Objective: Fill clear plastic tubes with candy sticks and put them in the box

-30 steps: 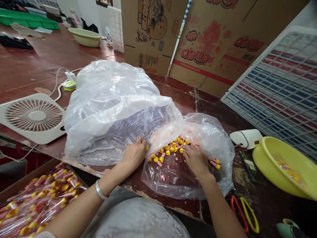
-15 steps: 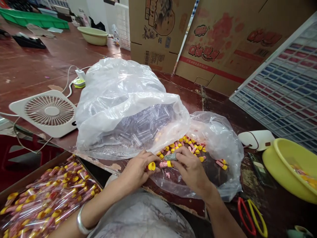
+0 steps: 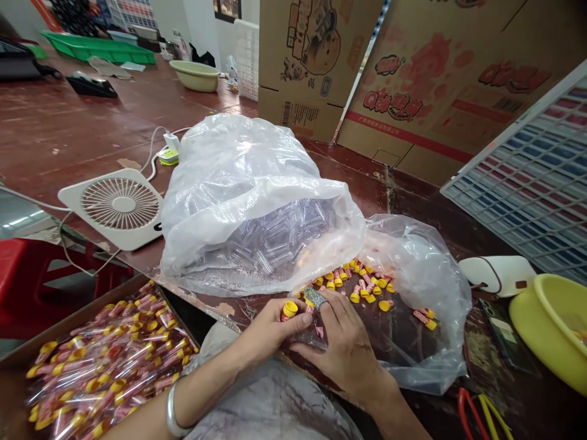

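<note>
Cardboard boxes [image 3: 367, 67]: printed, standing along the back of the table [image 3: 68, 134].

Large clear bag [image 3: 257, 201]: lying on its side at mid-table, mouth toward the person, packed with clear empty tubes.

Grid tray [image 3: 527, 177]: white, tilted up at far right.

Small clear bag [image 3: 426, 275]: open, touching the large bag's right side; loose yellow caps [image 3: 362, 287] and pink-and-white sweets are scattered inside.

Brown tray [image 3: 105, 366]: lower left, below the table edge, filled with wrapped yellow-capped tubes.

Fan [image 3: 120, 205]: white, flat on the table, left of the large bag.

Yellow basin [image 3: 550, 318]: right edge, partly out of view.

Right hand [image 3: 343, 348]: palm down on the small bag's near edge, fingers loosely extended, forefinger tip (wrapped in a greyish band) beside the left thumb; whether it grips anything cannot be told.

Left hand [image 3: 266, 330]: closed, thumb and fingers pinching the yellow-capped piece [image 3: 288, 310].

Yellow-capped piece: held just above the near table edge, between the two hands, at the small bag's mouth.
</note>
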Demonstrator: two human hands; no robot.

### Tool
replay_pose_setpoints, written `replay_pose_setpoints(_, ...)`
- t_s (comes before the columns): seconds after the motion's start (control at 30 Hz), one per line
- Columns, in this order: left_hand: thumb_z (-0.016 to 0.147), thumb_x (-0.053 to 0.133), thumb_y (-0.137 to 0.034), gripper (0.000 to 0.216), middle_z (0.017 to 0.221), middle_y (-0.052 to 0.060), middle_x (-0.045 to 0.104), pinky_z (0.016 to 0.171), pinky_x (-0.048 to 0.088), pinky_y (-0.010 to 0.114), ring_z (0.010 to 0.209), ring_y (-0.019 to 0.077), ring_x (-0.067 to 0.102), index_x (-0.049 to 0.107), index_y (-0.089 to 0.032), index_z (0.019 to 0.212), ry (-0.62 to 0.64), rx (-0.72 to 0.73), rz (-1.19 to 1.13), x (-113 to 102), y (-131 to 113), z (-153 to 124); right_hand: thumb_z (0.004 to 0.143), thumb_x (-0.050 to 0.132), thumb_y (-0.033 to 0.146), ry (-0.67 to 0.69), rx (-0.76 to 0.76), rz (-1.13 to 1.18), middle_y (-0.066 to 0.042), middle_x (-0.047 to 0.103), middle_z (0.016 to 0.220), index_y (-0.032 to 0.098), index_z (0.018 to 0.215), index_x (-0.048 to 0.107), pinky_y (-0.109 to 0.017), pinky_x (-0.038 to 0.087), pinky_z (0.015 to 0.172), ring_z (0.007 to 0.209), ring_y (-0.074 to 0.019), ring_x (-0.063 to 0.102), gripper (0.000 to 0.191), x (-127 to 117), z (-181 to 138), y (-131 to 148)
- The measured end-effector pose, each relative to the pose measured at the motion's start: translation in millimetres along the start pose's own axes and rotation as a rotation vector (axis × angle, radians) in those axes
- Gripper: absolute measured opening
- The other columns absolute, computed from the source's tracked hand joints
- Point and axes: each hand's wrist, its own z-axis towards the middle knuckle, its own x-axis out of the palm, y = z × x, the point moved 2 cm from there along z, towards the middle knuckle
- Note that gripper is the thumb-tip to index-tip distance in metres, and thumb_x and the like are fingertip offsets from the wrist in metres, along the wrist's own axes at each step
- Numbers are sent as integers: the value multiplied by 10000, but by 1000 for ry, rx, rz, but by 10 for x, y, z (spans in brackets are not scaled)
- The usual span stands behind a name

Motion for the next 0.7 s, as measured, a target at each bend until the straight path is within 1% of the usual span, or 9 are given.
replay_pose_setpoints(0.1, 747, 789, -488, 400, 741, 7, 609, 673, 380, 231, 689, 122, 489, 691, -110, 828, 0, -10, -42, 13, 37, 20, 829, 715, 529, 39, 15, -22, -169, 634, 1135, 135, 1153, 531, -538, 522, 977, 1133, -336, 597, 543, 13, -10, -42)
replay_pose_setpoints(0.23, 764, 780, -475, 380, 752, 3, 605, 684, 383, 224, 701, 116, 488, 691, -112, 834, -9, -23, -60, 43, 74, 43, 834, 712, 426, 21, 11, -43, -149, 632, 1063, 143, 1094, 542, -513, 537, 946, 1073, -320, 609, 420, 4, -17, -59)
replay_pose_setpoints(0.33, 773, 769, -469, 367, 719, -7, 590, 656, 386, 220, 667, 107, 479, 664, -119, 813, 37, -32, -37, 81, 96, 74, 830, 712, 442, -25, 28, -48, -118, 623, 938, 169, 988, 539, -498, 564, 858, 969, -309, 625, 360, 9, -45, -25)
replay_pose_setpoints(0.43, 794, 730, -458, 347, 713, -4, 600, 638, 415, 230, 645, 117, 508, 636, -131, 861, 119, -85, 22, 68, 90, 120, 746, 773, 584, 41, 59, 25, -116, 642, 979, 166, 1051, 536, -484, 570, 855, 979, -310, 630, 569, 14, -84, -63)
replay_pose_setpoints(0.5, 804, 702, -389, 272, 713, -5, 599, 629, 432, 238, 645, 132, 536, 624, -143, 892, 106, -68, 229, -14, 14, 168, 680, 800, 647, 116, 102, 42, -141, 643, 1115, 158, 1166, 527, -469, 559, 904, 1070, -318, 620, 741, -4, -112, -205)
replay_pose_setpoints(0.53, 805, 689, -334, 217, 734, 2, 604, 637, 441, 244, 664, 144, 557, 623, -148, 897, 48, -19, 421, -79, -59, 202, 697, 796, 635, 128, 157, 6, -149, 639, 1152, 159, 1187, 530, -455, 555, 912, 1094, -316, 617, 732, -25, -126, -321)
replay_pose_setpoints(0.57, 807, 671, -276, 162, 782, 19, 615, 651, 448, 254, 697, 160, 581, 629, -151, 900, -43, 48, 667, -149, -152, 243, 750, 776, 591, 135, 234, -59, -151, 642, 1154, 162, 1173, 545, -439, 554, 900, 1090, -309, 623, 645, -48, -142, -459)
replay_pose_setpoints(0.63, 824, 616, -181, 114, 926, 76, 636, 684, 463, 287, 782, 205, 629, 657, -147, 924, -246, 149, 1197, -270, -352, 342, 887, 693, 419, 167, 418, -260, -139, 669, 1074, 165, 1077, 587, -409, 550, 838, 1018, -293, 654, 335, -86, -178, -755)
replay_pose_setpoints(0.7, 848, 544, -109, 179, 1034, 137, 633, 702, 477, 328, 850, 257, 658, 689, -132, 951, -362, 137, 1577, -335, -499, 468, 904, 669, 269, 266, 507, -403, -115, 685, 1002, 173, 997, 614, -383, 540, 766, 937, -286, 678, 144, -72, -208, -987)
